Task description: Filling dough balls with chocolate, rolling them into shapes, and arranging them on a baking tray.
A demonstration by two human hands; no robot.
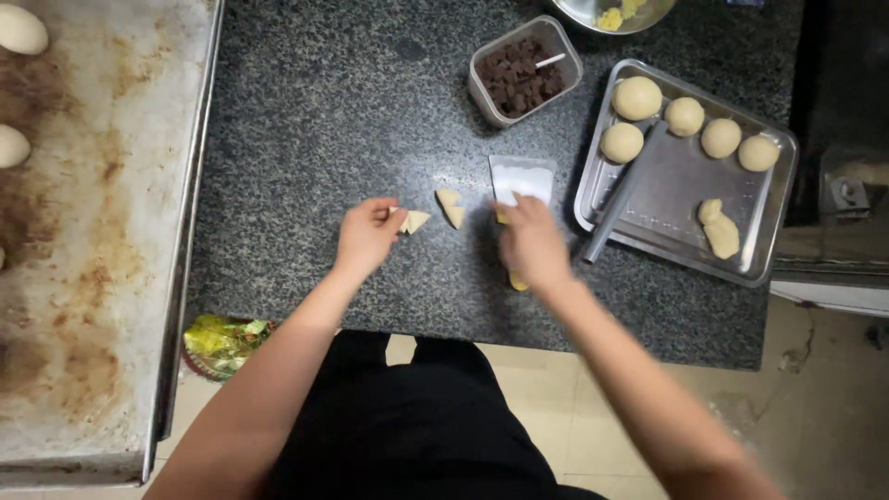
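Observation:
My left hand (367,236) pinches a small triangular piece of pale dough (416,220) on the dark speckled counter (315,120). Another cut dough wedge (451,207) lies just right of it, untouched. My right hand (532,245) grips a white flat scraper (521,179) whose blade points away from me. It hovers over a strip of dough (519,281) that shows below the wrist. The right hand is blurred.
A steel tray (681,199) at the right holds several dough balls (637,97), a shaped dough piece (719,229) and a grey rolling pin (623,192). A clear tub of brown chunks (524,69) stands behind. A stained metal sheet (93,213) with pale dough balls lies left.

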